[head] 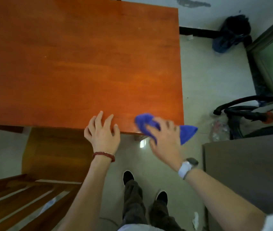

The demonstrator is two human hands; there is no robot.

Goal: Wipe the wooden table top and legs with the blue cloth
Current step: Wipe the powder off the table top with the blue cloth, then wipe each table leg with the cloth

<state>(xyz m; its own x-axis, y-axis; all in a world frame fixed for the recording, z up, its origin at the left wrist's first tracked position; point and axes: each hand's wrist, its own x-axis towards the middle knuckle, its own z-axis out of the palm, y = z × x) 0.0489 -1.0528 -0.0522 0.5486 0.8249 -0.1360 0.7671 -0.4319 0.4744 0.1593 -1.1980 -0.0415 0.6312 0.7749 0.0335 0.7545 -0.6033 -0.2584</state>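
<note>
The wooden table (82,60) has an orange-brown top that fills the upper left of the view. My right hand (165,139) grips the blue cloth (186,133) at the table's near right corner, and the cloth bunches out on both sides of my fingers. My left hand (103,132) rests on the near edge of the top with its fingers spread, holding nothing. Only a small bit of a table leg shows under the corner, just left of my right hand.
A wooden chair (49,157) stands tucked at the near left. A dark cabinet top (249,172) is at the right. A black wheeled frame (255,112) and a dark bag (232,34) sit on the pale floor beyond. My feet (129,177) are below.
</note>
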